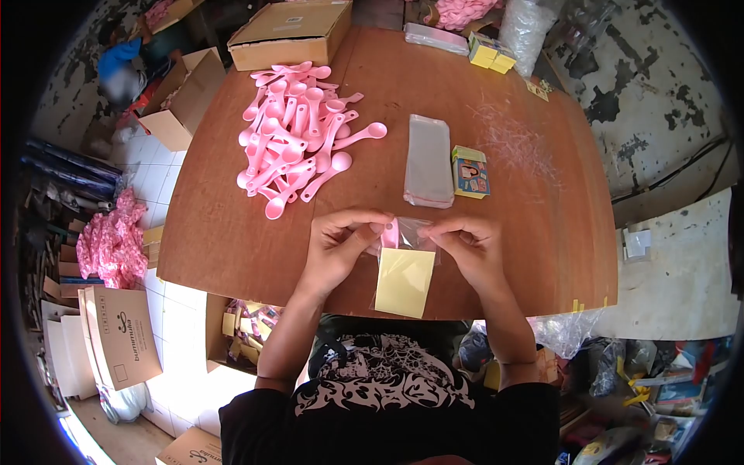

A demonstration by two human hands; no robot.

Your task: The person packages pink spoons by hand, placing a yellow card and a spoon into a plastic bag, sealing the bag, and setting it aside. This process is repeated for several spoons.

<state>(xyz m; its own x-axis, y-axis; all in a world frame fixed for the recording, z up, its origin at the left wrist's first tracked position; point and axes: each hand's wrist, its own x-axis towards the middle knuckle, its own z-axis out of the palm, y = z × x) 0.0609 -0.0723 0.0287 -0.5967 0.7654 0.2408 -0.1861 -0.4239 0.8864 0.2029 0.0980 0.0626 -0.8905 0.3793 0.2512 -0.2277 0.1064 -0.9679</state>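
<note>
Brown table, peeling wall right. Your left hand pinches the clear bag by its left edge, beside a pink spoon; your right hand pinches the right edge, near table side, yellow card seemingly inside. Risk: uneven pulling might split thin plastic.

Pink spoon partly hidden behind yellow card; bottom carton cropped.

Spoons L, bags ctr, cards R
</note>
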